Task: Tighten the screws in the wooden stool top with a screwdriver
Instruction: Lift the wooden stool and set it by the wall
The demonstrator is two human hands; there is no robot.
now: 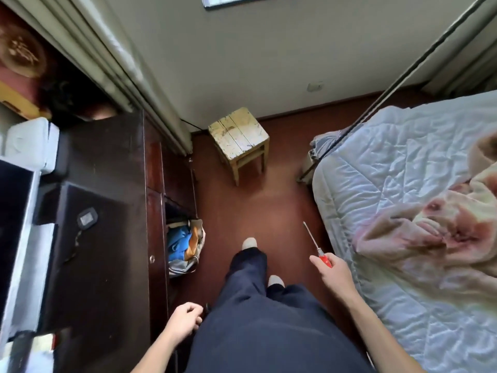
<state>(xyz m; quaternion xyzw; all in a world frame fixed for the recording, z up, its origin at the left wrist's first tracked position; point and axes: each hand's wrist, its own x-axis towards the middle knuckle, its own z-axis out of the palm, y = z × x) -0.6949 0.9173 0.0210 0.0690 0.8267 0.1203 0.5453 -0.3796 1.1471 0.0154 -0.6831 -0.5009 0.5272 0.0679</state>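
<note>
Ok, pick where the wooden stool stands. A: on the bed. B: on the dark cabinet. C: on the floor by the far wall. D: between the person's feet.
C: the stool stands upright on the floor, close to the far wall, dark cabinet to its left, bed to its right.

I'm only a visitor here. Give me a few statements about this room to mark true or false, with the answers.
1. The right hand holds a screwdriver with a red handle. True.
2. The stool lies tipped over. False: it stands upright near the wall.
3. The left hand holds nothing. True.
4. The screwdriver's tip is on the stool top. False: it is in the air, well short of the stool.
5. The bed is on the person's right. True.
</note>
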